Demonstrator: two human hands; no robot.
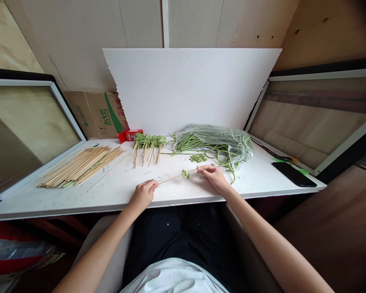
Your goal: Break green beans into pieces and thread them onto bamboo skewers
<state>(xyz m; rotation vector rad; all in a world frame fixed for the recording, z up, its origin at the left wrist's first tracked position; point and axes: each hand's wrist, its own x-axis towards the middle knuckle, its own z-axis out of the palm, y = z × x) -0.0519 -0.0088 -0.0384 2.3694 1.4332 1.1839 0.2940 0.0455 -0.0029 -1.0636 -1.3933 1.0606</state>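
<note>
My left hand [144, 193] pinches the lower left end of a thin bamboo skewer [171, 178], held low over the white table at a slant. My right hand [212, 176] is closed at the skewer's upper right tip, with a short green bean piece [197, 167] at its fingertips. Partway along the skewer is a small group of cut bean pieces [185, 174]; whether all of them are threaded on it I cannot tell. Just beyond my right hand lies a small pile of cut beans [198, 158].
Behind are filled bean skewers [149, 141] in bunches and a plastic bag [228, 138] of long green beans [189, 143]. At left lies a heap of bare skewers [79, 165]. A black phone [294, 174] rests at right. A white board [189, 89] stands at the back.
</note>
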